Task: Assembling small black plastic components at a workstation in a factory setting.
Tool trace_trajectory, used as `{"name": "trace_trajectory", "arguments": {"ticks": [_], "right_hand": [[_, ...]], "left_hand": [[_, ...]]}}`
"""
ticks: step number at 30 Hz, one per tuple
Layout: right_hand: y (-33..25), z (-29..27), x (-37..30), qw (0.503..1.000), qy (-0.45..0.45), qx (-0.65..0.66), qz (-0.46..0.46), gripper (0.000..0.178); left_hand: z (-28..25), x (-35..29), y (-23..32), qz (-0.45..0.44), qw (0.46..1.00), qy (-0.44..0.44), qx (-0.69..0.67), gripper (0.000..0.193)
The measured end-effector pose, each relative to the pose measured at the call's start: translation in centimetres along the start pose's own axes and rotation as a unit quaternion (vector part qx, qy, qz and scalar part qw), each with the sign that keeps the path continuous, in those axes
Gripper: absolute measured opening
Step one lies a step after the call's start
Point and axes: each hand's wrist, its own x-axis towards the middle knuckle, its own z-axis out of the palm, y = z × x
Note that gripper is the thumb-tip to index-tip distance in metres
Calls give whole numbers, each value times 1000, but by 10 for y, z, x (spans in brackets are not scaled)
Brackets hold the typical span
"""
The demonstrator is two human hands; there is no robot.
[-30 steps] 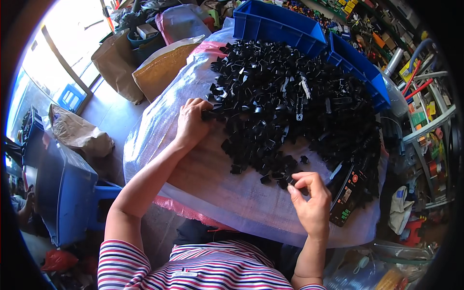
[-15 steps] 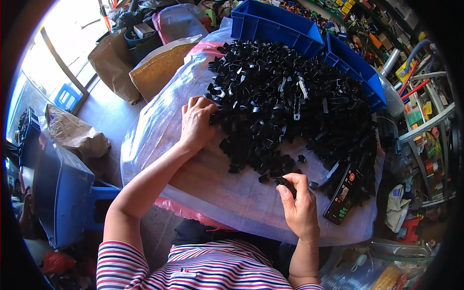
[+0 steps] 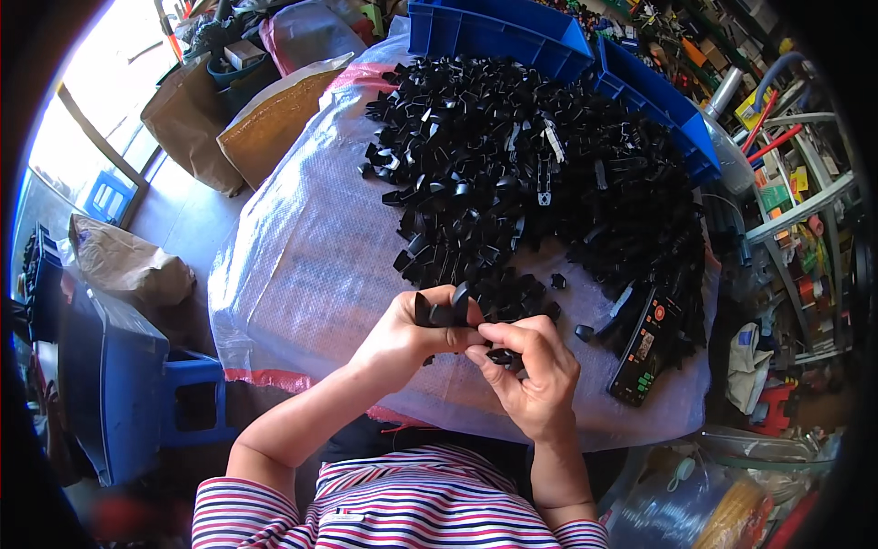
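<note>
A big heap of small black plastic parts (image 3: 530, 174) covers the far half of a table wrapped in a white woven sheet (image 3: 311, 256). Near the table's front edge my left hand (image 3: 407, 334) grips several black parts (image 3: 444, 311) that stick up between its fingers. My right hand (image 3: 535, 375) is right beside it, fingertips touching the left hand, pinching one small black part (image 3: 501, 357).
A black handheld device with a red button (image 3: 645, 343) lies at the right front of the table. Blue bins (image 3: 494, 32) stand behind the heap. A blue stool (image 3: 137, 384) and brown sacks (image 3: 123, 261) are on the left, cluttered shelves (image 3: 777, 119) on the right.
My left hand drew back from the heap's left edge with parts in it and met my right hand near the table's front edge. The view has shifted closer.
</note>
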Motion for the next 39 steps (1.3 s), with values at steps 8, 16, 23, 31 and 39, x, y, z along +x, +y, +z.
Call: {"name": "trace_trajectory", "arguments": {"ticks": [8, 16, 23, 31, 39], "right_hand": [[-3, 12, -13, 984, 69, 106, 124, 29], [4, -9, -28, 991, 5, 49, 128, 26], [-3, -2, -29, 969, 41, 102, 219, 22], [0, -3, -31, 971, 24, 104, 214, 19], [0, 8, -26, 959, 1, 122, 254, 15]], "left_hand": [[9, 3, -11, 34, 994, 24, -102, 18], [10, 10, -8, -23, 985, 89, -147, 21], [20, 8, -12, 42, 988, 104, -102, 17], [24, 5, -15, 94, 988, 122, -24, 11], [26, -3, -22, 170, 955, 196, 142, 10]]}}
